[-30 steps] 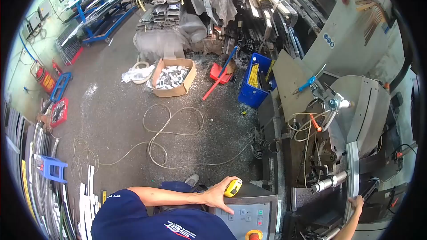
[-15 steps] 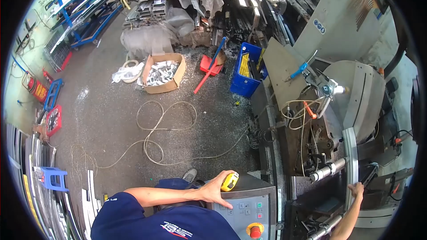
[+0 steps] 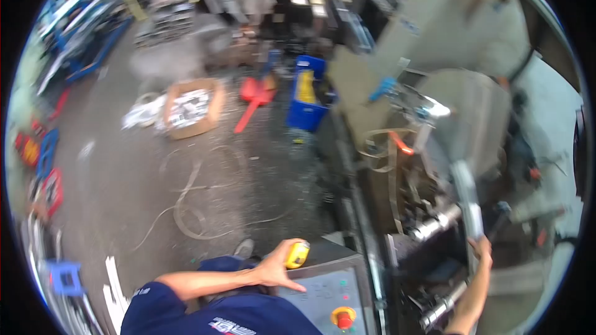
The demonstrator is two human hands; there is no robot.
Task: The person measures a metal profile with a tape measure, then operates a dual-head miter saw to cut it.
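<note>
My left hand (image 3: 274, 268) rests at the edge of a grey control panel (image 3: 310, 298), thumb stretched over it. Its fingers are bent around a yellow tape measure (image 3: 297, 254). At the right, my right hand (image 3: 479, 250) is closed around the near end of a pale metal profile (image 3: 467, 198). The profile runs forward into the saw-like machine (image 3: 475, 121), beside a round metal bar (image 3: 436, 223). Motion blur hides where the profile's far end touches. A red emergency-stop button (image 3: 343, 318) sits on the panel.
On the floor ahead stand a cardboard box (image 3: 202, 129) of metal pieces, a red dustpan (image 3: 255, 92) and a blue bin (image 3: 305, 115). A loose hose (image 3: 180, 201) lies coiled across the floor. Long profiles and a blue stool (image 3: 66, 278) are at the left.
The camera view has turned, so the surroundings sit further left and look blurred. Both hands keep their hold, on the tape measure and on the metal profile.
</note>
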